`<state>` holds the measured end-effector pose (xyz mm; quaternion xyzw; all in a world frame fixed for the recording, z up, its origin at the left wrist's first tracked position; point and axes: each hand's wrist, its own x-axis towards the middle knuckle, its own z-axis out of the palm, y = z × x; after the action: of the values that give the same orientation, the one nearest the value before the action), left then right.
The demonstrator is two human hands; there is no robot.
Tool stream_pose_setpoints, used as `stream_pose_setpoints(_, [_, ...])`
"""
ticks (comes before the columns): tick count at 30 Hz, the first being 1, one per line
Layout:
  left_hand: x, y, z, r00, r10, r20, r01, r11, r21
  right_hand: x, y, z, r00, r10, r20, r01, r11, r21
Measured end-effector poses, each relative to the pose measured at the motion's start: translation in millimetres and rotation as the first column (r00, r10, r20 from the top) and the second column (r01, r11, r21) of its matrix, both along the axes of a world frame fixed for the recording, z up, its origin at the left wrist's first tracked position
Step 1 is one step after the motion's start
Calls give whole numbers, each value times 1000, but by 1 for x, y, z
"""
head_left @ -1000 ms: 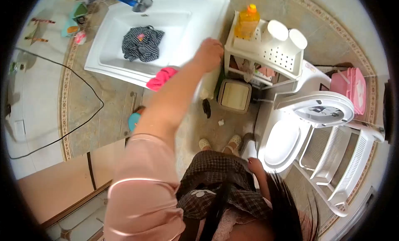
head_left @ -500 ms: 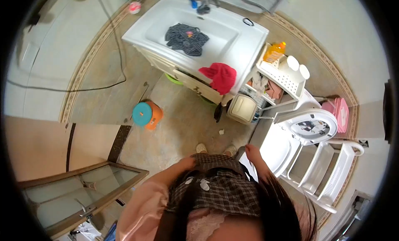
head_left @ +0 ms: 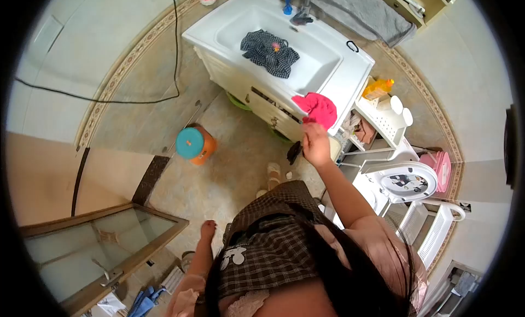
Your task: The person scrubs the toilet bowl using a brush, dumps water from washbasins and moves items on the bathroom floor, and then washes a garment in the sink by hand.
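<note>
My right hand [head_left: 316,145] reaches forward with its fingers loosely bent, at the lower edge of a bright pink cloth [head_left: 320,110]; whether they touch is unclear. That cloth hangs over the front rim of the white sink [head_left: 353,79]. In the basin lies a crumpled dark checked cloth [head_left: 269,52] with a small pink and orange patch. Low at the left of my body, my left hand [head_left: 208,230] hangs with its fingers closed and nothing visible in them.
An orange stool [head_left: 203,146] with a teal top stands on the floor. Right of the sink are a white rack [head_left: 377,117] with a yellow bottle [head_left: 378,88] and cups, and a toilet with its lid [head_left: 404,181] raised. A glazed door [head_left: 104,246] stands at lower left.
My left arm, first stretched out over the counter's right side, has come back to my left side. My right hand has moved from beside the toilet to the pink cloth. The view has shifted.
</note>
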<state>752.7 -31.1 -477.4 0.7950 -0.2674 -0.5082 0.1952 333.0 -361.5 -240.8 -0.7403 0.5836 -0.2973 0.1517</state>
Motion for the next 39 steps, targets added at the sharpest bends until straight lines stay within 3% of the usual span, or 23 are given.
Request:
stream_pose_setpoints(2, [-31, -22, -2, 939, -343, 29, 341, 939, 38, -12, -28, 16, 991, -44, -130, 28, 992, -122])
stream_pose_setpoints(4, [-56, -57, 38, 893, -429, -138, 424, 903, -68, -21, -48, 24, 923, -230, -308, 151, 954, -259])
stream_pose_setpoints(5, [-58, -73, 42, 868, -446, -219, 422, 894, -148, -31, -57, 11, 870, -286, -402, 223, 955, -195])
stream_pose_setpoints(7, [-14, -8, -62, 835, -538, -112, 527, 842, -113, -55, -78, -20, 952, -235, -196, 259, 960, 104])
stream_pose_setpoints(8, [-22, -62, -107, 785, -619, -11, 618, 784, -63, -62, -85, -15, 944, -205, -260, 241, 964, 116])
stream_pose_setpoints(9, [-7, -52, -68, 772, -635, -10, 634, 772, -52, -69, -89, -15, 941, -222, -255, 260, 958, 125])
stream_pose_setpoints(11, [-19, -148, 24, 886, -407, -223, 400, 913, -81, -84, -102, -15, 991, -121, 61, 98, 953, 288])
stream_pose_setpoints(12, [-23, -180, 58, 782, -616, 94, 612, 788, 66, -82, -105, 4, 957, -251, 142, 185, 911, 368])
stream_pose_setpoints(13, [9, -181, 10, 638, -744, 198, 749, 660, 61, -91, -110, -3, 931, -363, 51, 341, 910, 237])
stream_pose_setpoints(14, [2, -211, 44, 744, -639, 196, 616, 769, 170, -94, -117, 6, 857, -512, -58, 509, 824, 249])
stream_pose_setpoints(15, [-2, -231, 70, 850, -452, 272, 449, 890, 75, -102, -125, 11, 787, -614, -65, 613, 763, 205])
stream_pose_setpoints(16, [-3, -258, 93, 844, -435, 314, 448, 893, 32, -137, -135, -25, 824, -557, 102, 556, 830, 43])
stream_pose_setpoints(17, [0, -266, 79, 974, -176, 144, 198, 969, -150, -139, -144, -14, 838, -539, 81, 539, 842, 19])
stream_pose_setpoints(18, [-2, -281, 82, 991, -105, 80, 117, 979, -165, -147, -156, -20, 865, -501, -6, 501, 863, 62])
stream_pose_setpoints(19, [-8, -293, 86, 999, -39, 16, 41, 982, -182, -149, -163, -28, 839, -499, -218, 528, 842, 107])
stream_pose_setpoints(21, [-14, -300, 76, 993, -121, 5, 120, 982, -145, -106, -169, -21, 686, -586, -431, 672, 738, 65])
stream_pose_setpoints(22, [-19, -301, 72, 989, -147, 1, 147, 986, -80, -90, -169, -25, 695, -571, -436, 661, 747, 74])
stream_pose_setpoints(24, [-28, -293, 59, 964, -264, 1, 264, 964, 0, -57, -166, -35, 766, -405, -499, 425, 902, -79])
stream_pose_setpoints(27, [-36, -277, 48, 879, -473, 58, 467, 879, 95, 13, -152, -41, 787, -370, -493, 367, 924, -108])
stream_pose_setpoints(31, [-26, -260, 35, 906, -422, -24, 422, 902, 89, 68, -141, -57, 828, -179, -532, 204, 979, -12])
stream_pose_setpoints(33, [-12, -255, 27, 890, -455, -45, 457, 884, 100, 89, -134, -62, 916, -91, -389, 62, 994, -87])
stream_pose_setpoints(35, [3, -248, 17, 879, -472, -63, 474, 853, 217, 109, -120, -92, 915, -53, -400, 36, 998, -49])
stream_pose_setpoints(39, [42, -209, -24, 830, -541, -135, 556, 789, 262, 164, -81, -170, 904, 187, -385, -83, 959, 269])
